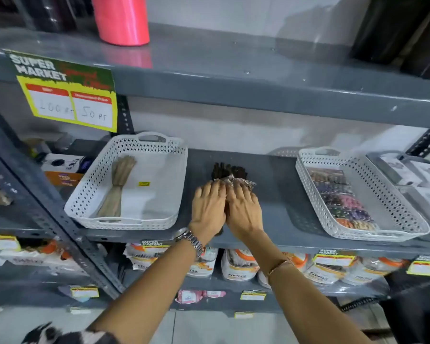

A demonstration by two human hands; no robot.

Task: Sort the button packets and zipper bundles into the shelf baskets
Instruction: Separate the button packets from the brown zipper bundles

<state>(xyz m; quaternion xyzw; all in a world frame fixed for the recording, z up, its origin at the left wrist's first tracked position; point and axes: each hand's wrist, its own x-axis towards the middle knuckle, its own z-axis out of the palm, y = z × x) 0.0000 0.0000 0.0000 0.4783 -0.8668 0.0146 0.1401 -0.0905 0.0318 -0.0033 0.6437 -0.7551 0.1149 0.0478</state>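
Observation:
A pile of dark zipper bundles [225, 170] and a clear button packet [243, 182] lies on the grey shelf [271, 184] between two white perforated baskets. My left hand [209, 207] and my right hand [243, 209] rest side by side, palms down, on the near end of this pile, with the fingers over the packet. Whether either hand grips anything is hidden. The left basket [176, 170] holds one beige zipper bundle [118, 187]. In the right basket [305, 170] lie several colourful button packets [338, 194].
A yellow price sign [67, 95] hangs from the shelf above, where a pink roll [122, 18] stands. Boxes [62, 167] sit left of the left basket, white packages [417, 177] right of the right basket. Bagged goods [236, 266] fill the shelf below.

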